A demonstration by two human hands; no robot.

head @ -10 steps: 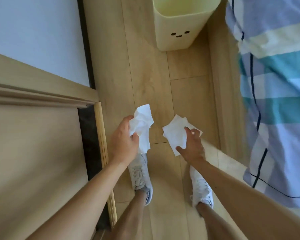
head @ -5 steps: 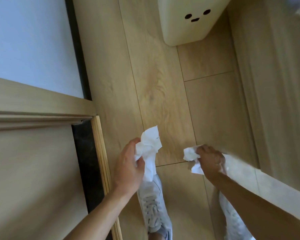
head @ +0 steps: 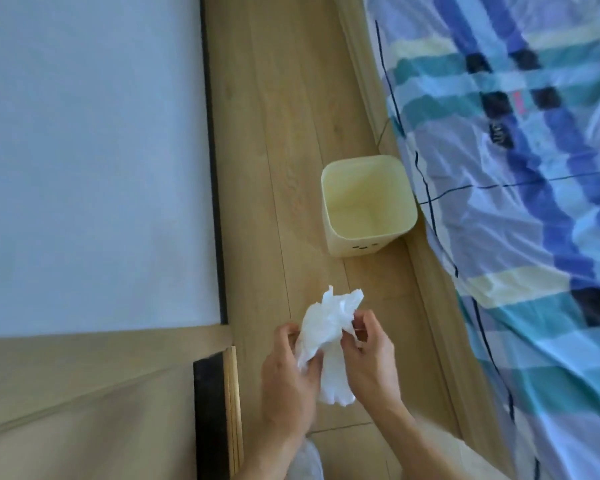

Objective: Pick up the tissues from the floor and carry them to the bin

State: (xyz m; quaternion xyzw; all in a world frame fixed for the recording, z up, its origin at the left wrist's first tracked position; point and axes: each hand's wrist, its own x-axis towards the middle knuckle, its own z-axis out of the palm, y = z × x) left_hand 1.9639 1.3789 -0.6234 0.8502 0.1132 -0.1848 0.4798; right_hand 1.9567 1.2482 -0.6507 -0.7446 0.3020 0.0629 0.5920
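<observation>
Crumpled white tissues are bunched together between both my hands, low in the middle of the view, lifted off the floor. My left hand grips their left side and my right hand pinches their right side. Ahead of my hands a pale yellow square bin stands on the wooden floor next to the bed; it looks empty inside and has small dark dots like a face on its near wall.
A bed with a blue, teal and cream checked cover fills the right side, its wooden frame along the floor. A white wall and wooden trim close the left. A strip of wooden floor runs between.
The two tissues, held apart in separate hands before, are now pressed together between both hands. The view has risen, and the bin now shows whole, farther ahead.
</observation>
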